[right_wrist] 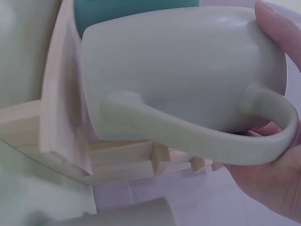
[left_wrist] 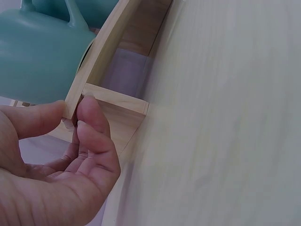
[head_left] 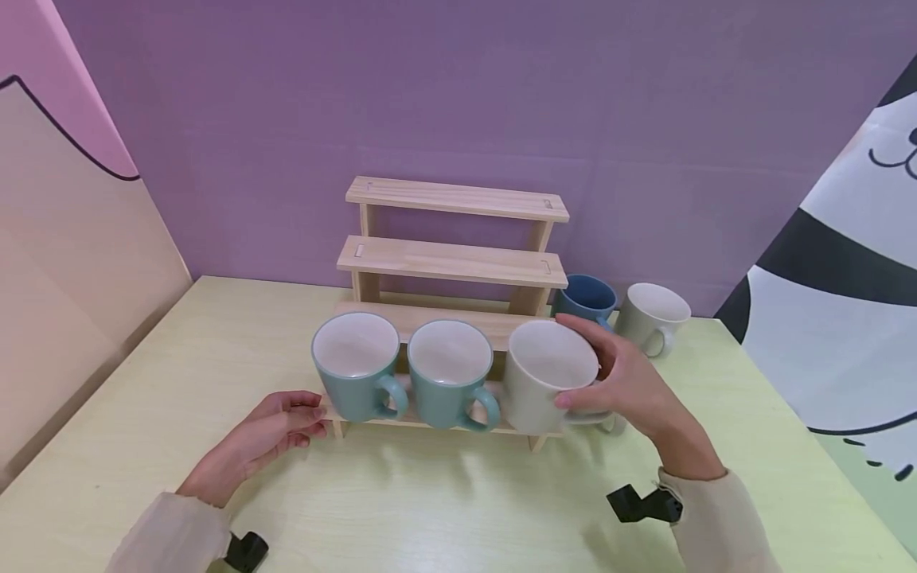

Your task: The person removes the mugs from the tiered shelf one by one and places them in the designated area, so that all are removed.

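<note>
A stepped wooden display rack [head_left: 458, 264] stands on the table, with two teal mugs [head_left: 358, 374] side by side on its lowest board, handles toward the front right. My left hand [head_left: 275, 430] pinches the left end of that board; in the left wrist view the thumb [left_wrist: 44, 117] lies on one face and the curled fingers behind the other. At the board's right end, my right hand [head_left: 626, 386] grips a white mug [head_left: 533, 390] by its sides near the rim. The mug's base is right at the board [right_wrist: 66, 108] in the right wrist view, its handle outside the grasp.
Behind my right hand, a dark blue mug [head_left: 587, 294] and another white mug [head_left: 648, 314] stand on the table right of the rack. The rack's upper boards [head_left: 458, 199] hold nothing. A purple backdrop [head_left: 458, 95] rises behind the table [head_left: 430, 509].
</note>
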{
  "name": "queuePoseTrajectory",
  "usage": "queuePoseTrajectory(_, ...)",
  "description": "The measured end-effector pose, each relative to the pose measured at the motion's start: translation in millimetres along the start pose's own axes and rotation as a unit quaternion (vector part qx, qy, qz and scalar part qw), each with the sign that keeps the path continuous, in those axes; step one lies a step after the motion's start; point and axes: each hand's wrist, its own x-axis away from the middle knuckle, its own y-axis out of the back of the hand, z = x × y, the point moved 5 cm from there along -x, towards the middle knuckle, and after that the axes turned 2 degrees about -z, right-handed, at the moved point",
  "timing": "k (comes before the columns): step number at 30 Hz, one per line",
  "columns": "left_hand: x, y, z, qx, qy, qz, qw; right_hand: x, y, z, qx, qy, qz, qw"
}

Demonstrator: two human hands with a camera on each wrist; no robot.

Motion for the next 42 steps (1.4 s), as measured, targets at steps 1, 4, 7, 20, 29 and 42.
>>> queuePoseTrajectory(1,0.1,0.1,0.0,0.000,0.000,-0.001,1.0000,-0.2,1.2,1.1,-0.006,-0.002,0.002,1.000)
queuePoseTrajectory(4,0.2,0.8,0.4,-0.001,-0.001,-0.001,1.0000,-0.1,6.4,4.5,-0.009,-0.008,0.001,1.000)
queuePoseTrajectory(7,0.0,1.1,0.3,0.000,-0.002,0.000,1.0000,1.4,13.7,9.3,-0.002,-0.013,-0.008,1.000)
queuePoseTrajectory(20,-3.1,1.3,2.3,-0.004,0.003,-0.007,1.0000,5.9,43.3,21.5,0.066,-0.021,-0.040,0.997)
queuePoseTrajectory(29,-4.0,1.4,2.4,-0.008,0.007,-0.015,0.9998,8.4,64.4,26.7,0.084,-0.018,-0.061,0.994)
queuePoseTrajectory(42,-5.6,0.7,1.7,-0.009,-0.003,-0.006,0.9999,18.1,98.6,22.7,0.116,-0.046,-0.095,0.988)
